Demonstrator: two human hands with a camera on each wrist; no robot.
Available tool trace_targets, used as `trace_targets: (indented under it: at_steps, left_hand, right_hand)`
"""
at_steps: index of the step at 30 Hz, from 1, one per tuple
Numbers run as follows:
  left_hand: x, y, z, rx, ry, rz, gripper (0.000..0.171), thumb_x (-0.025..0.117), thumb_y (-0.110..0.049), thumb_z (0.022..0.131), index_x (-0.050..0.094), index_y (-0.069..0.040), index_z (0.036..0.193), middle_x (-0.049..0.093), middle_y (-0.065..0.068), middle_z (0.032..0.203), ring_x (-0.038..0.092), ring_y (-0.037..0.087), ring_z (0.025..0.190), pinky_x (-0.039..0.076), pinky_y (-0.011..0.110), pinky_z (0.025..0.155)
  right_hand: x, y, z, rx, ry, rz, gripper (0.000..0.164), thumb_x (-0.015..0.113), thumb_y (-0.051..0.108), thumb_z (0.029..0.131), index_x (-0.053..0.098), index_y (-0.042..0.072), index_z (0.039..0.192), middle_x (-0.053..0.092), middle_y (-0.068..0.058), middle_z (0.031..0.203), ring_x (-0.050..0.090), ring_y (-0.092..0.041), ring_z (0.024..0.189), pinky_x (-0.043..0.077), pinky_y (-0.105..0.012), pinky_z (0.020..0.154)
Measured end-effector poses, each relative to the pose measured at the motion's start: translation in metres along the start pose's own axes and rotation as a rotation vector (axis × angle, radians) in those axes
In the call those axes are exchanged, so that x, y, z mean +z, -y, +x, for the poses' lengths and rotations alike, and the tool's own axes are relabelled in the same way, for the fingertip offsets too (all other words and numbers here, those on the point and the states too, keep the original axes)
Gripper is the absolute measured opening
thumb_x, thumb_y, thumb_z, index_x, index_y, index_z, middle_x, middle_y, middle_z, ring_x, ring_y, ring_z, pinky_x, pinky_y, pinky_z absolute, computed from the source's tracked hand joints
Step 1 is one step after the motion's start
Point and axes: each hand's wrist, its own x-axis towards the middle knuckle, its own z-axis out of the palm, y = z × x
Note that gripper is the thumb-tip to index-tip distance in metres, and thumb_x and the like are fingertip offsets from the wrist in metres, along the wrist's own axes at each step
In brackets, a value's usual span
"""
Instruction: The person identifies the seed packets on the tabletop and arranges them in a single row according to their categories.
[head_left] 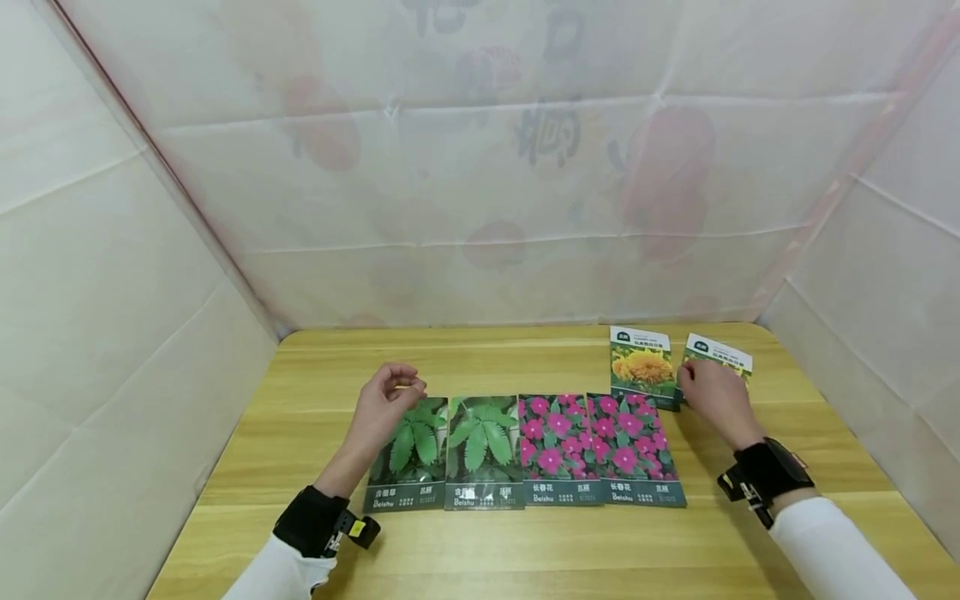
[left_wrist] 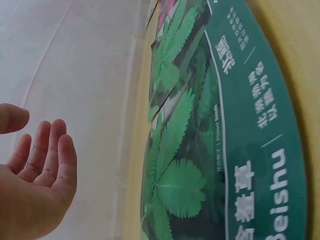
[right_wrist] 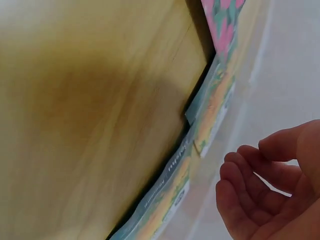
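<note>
Above the upper left corner of the leftmost green-leaf seed packet (head_left: 420,454) hovers my left hand (head_left: 382,408), fingers loosely bent and palm bare in the left wrist view. Beside that packet lies a second green-leaf seed packet (head_left: 483,467). Two pink-flower seed packets, one in the middle (head_left: 551,437) and one to its right (head_left: 633,446), continue the row. My right hand (head_left: 718,402) is over the right yellow-flower seed packet (head_left: 720,350) and covers its lower part. Its fingers curve loosely around nothing in the right wrist view. Left of it lies another yellow-flower seed packet (head_left: 643,367).
The packets lie on a wood-grain table (head_left: 480,554). Pale sheeting (head_left: 450,183) rises behind the back edge and along both sides. The left yellow-flower packet reaches down to the top of the right pink-flower packet.
</note>
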Motion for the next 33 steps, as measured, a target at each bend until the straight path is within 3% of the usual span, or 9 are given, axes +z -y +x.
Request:
trace_targets:
  at_steps: [11,16,20,28,33]
  left_hand:
    - [0.0,0.005,-0.004,-0.02,-0.001,0.0,0.035,0.065,-0.017,0.104,0.054,-0.001,0.133,0.063,0.018,0.123,0.066,0.031,0.11,0.054,0.05,0.099]
    - [0.0,0.005,-0.004,-0.025,0.0,-0.009,0.035,0.065,-0.016,0.104,0.053,0.001,0.133,0.063,0.019,0.122,0.064,0.04,0.114,0.053,0.053,0.1]
    - [-0.001,0.005,-0.005,-0.031,-0.002,-0.018,0.036,0.064,-0.014,0.104,0.053,0.002,0.134,0.063,0.02,0.122,0.062,0.043,0.115,0.051,0.056,0.101]
    - [-0.001,0.006,-0.006,-0.019,-0.02,-0.008,0.032,0.064,-0.013,0.104,0.054,0.002,0.132,0.064,0.02,0.119,0.063,0.044,0.112,0.055,0.052,0.097]
    - [-0.001,0.007,-0.007,-0.026,-0.033,-0.001,0.031,0.065,-0.012,0.104,0.055,0.001,0.13,0.064,0.019,0.118,0.064,0.043,0.111,0.056,0.049,0.095]
  right_hand:
    - [0.039,-0.022,0.03,0.054,0.063,-0.007,0.049,0.044,0.022,0.111,0.044,0.012,0.063,0.029,-0.001,0.061,0.025,-0.019,0.056,0.019,-0.039,0.06]
    - [0.027,0.002,0.03,0.113,0.14,-0.018,0.05,0.05,0.021,0.11,0.043,0.012,0.061,0.029,-0.002,0.059,0.03,-0.021,0.053,0.022,-0.038,0.056]
    - [0.024,0.015,0.031,0.155,0.185,-0.058,0.055,0.057,0.031,0.108,0.044,0.011,0.058,0.027,0.0,0.057,0.029,-0.02,0.05,0.019,-0.035,0.053]
    - [0.024,0.018,0.037,0.153,0.262,-0.074,0.063,0.064,0.052,0.101,0.037,0.018,0.054,0.024,0.002,0.055,0.029,-0.017,0.049,0.019,-0.033,0.051]
    - [0.03,0.013,0.037,0.14,0.283,-0.125,0.067,0.063,0.057,0.099,0.05,0.011,0.052,0.024,0.003,0.055,0.027,-0.016,0.048,0.019,-0.032,0.052]
